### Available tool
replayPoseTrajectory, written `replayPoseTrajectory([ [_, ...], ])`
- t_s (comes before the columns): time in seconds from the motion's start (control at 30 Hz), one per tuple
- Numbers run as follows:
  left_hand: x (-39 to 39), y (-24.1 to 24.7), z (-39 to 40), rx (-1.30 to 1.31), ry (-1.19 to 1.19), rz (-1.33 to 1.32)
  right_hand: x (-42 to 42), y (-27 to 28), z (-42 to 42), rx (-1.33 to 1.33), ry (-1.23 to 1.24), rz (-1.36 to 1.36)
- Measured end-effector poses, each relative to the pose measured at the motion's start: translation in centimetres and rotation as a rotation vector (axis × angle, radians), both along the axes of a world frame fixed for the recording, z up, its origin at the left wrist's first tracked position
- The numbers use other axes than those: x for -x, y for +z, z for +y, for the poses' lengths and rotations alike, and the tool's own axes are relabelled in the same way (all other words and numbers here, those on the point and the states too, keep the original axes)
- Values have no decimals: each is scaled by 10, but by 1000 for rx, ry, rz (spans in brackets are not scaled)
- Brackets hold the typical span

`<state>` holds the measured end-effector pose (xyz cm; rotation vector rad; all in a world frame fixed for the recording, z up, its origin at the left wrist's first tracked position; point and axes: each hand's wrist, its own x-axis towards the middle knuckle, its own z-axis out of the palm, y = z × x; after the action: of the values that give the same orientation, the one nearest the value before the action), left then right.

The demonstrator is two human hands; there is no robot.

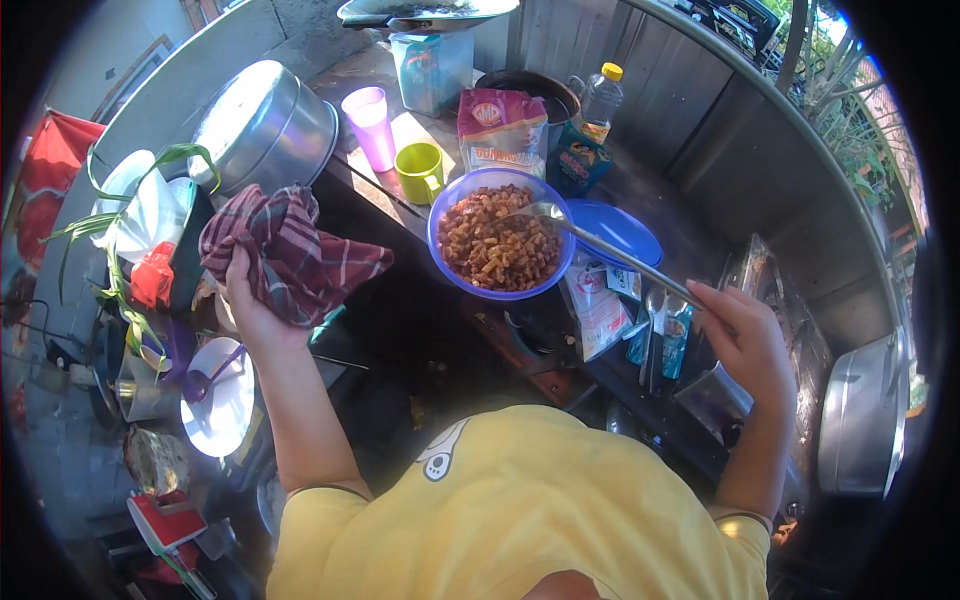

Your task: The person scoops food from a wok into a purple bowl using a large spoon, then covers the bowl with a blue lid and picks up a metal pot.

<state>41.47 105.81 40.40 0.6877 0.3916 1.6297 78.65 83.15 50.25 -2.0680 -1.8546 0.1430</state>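
My left hand (259, 315) holds up a bunched dark red plaid cloth (289, 255) at the left. With my right hand (739, 334) I grip the handle end of a long metal ladle (630, 261). Its bowl rests on brown diced food (502, 244), which fills a purple plastic bowl (497, 294) near the middle. Against the bowl's right side is a blue plastic lid (619, 232). A green mug (420, 171) and a tall pink-purple cup (369, 127) are to its upper left. Just behind the bowl stands a printed plastic packet (501, 131).
An upturned aluminium pot (259, 124) lies at the upper left. Farther back are a dark pan (559, 97) and a yellow-capped bottle (602, 97). Right of the bowl are a clear packet (596, 311) and spoons (651, 337). A metal basin (862, 420) is at the far right.
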Motion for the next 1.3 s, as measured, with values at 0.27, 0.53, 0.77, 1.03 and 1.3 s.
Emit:
replayPoseTrajectory([
  [0.27,-2,-55,-72,281,-129,64,-10,-22,13,-67,44,-144],
  [0.53,-17,-110,-111,432,-299,390,-17,5,-21,35,147,39],
  [0.77,-22,-144,-101,481,-391,568,-18,-17,5,65,93,66],
  [1.03,-32,-140,-95,432,-422,649,-32,7,-24,69,41,41],
  [1.3,-41,-146,-77,444,-543,521,-36,-7,11,27,28,42],
])
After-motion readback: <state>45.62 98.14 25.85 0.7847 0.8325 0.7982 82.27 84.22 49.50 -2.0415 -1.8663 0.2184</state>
